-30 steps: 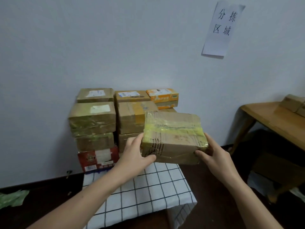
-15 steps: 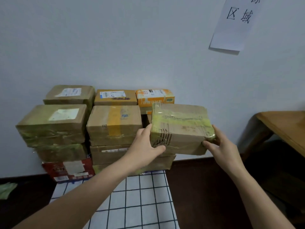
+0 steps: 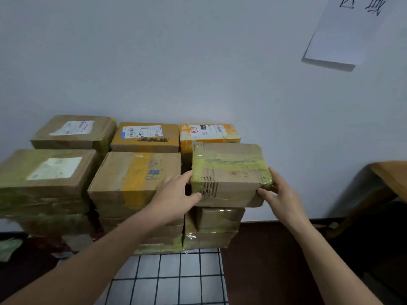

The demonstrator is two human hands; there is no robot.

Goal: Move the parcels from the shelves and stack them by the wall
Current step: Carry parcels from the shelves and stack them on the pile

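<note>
A brown cardboard parcel [image 3: 229,170] wrapped in yellowish tape sits on top of the right-hand column of the stack by the white wall [image 3: 176,62]. My left hand [image 3: 176,194] grips its left front corner, thumb across the front face. My right hand [image 3: 279,194] grips its right front corner. Two taped parcels [image 3: 218,225] lie under it. To the left stand a parcel with a yellow tape stripe [image 3: 132,177] and a taped parcel with a white label [image 3: 44,177]. Behind them are three more parcels, the right one orange [image 3: 207,133].
A black-and-white checked cloth [image 3: 169,280] lies on the floor in front of the stack. A wooden table [image 3: 389,177] stands at the right edge. A white paper sign [image 3: 343,34] hangs on the wall at the upper right. Dark floor [image 3: 264,260] lies right of the cloth.
I have come closer to the stack, and both hands have carried the taped parcel forward and down onto the right-hand column. Both hands keep their grip.
</note>
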